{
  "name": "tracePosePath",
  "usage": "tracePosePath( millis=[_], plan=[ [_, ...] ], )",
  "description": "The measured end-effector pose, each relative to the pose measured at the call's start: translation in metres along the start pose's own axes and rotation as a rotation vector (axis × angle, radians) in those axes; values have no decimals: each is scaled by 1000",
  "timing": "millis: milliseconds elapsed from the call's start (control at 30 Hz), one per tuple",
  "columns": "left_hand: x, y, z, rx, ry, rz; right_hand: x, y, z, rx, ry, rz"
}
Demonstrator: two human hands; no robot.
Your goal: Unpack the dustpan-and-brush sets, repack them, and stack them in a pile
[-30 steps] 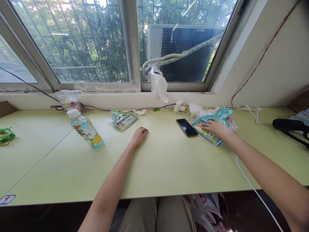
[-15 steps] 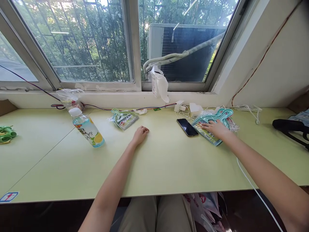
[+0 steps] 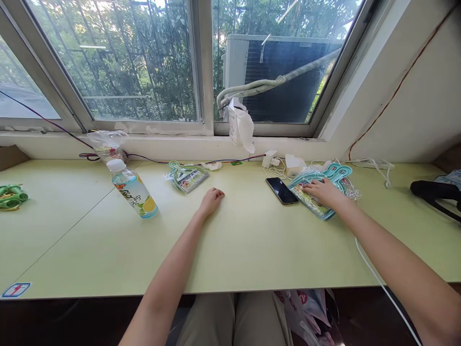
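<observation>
My right hand lies on top of a stack of flat, plastic-wrapped packs with teal looped handles, shaped like small dustpans. Its fingers are stretched out over the wrapping, and part of the stack is hidden under them. On the bare table rests my left hand, fingers loosely curled with nothing seen in them. Beyond it and to the left is a similar pack with a green handle, apart from the hand. A black phone sits just left of the stack.
A bottle of bluish drink stands at the left, near a clear plastic bag. Green rolled pieces are at the far left. White chargers and cables lie along the wall. A black strap-like thing is at the right.
The whole view has shifted slightly, so things appear a little further right. Both hands keep nearly the same place and pose.
</observation>
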State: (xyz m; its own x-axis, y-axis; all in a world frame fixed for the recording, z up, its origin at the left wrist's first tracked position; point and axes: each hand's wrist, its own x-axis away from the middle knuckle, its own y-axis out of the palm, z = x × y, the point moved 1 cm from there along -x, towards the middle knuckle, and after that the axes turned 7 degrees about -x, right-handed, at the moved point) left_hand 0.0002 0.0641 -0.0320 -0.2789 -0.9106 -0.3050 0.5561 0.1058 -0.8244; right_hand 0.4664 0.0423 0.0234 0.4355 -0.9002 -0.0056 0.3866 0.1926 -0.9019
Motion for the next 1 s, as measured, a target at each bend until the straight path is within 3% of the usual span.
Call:
tracePosePath(
  millis=[433, 633, 1000],
  plan=[
    [0, 1, -1, 13, 6, 6, -10, 10, 2, 67, 3, -77],
    [0, 2, -2, 21, -1, 4, -21, 15, -4, -19, 91, 9],
    [0, 2, -2, 25, 0, 3, -30, 23, -5, 19, 176, 21]
  ],
)
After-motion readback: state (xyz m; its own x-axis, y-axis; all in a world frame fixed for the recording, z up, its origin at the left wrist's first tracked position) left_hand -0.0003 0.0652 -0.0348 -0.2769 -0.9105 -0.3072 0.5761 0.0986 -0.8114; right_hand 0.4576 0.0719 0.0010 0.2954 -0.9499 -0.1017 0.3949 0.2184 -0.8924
